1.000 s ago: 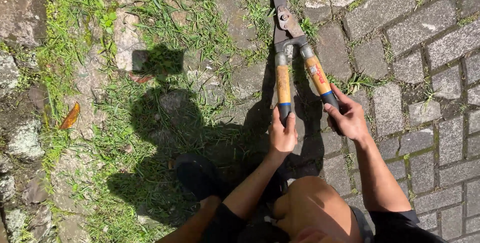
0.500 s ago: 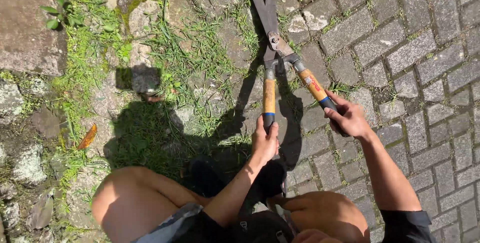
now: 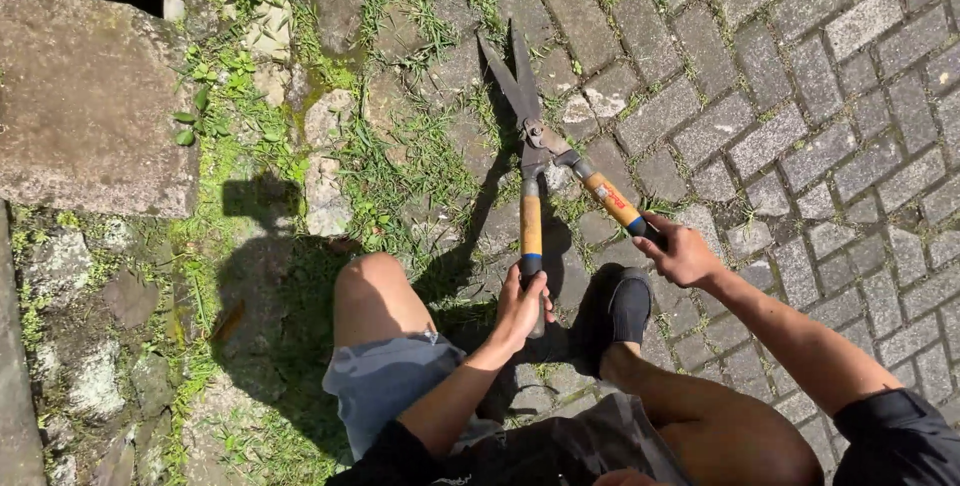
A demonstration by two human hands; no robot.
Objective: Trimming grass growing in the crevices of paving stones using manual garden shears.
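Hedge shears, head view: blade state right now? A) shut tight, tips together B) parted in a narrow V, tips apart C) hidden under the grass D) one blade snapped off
B: the hedge shears show two dark blades splitting from the pivot into a narrow V over the paving, with the left hand and right hand holding the handles spread apart.

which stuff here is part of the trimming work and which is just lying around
In use:
- hedge shears, blades slightly apart
- left hand on the left wooden handle
- right hand on the right wooden handle
- grass growing between the stones, under the blades

Just there:
- concrete slab
- brick paving
- dry leaf
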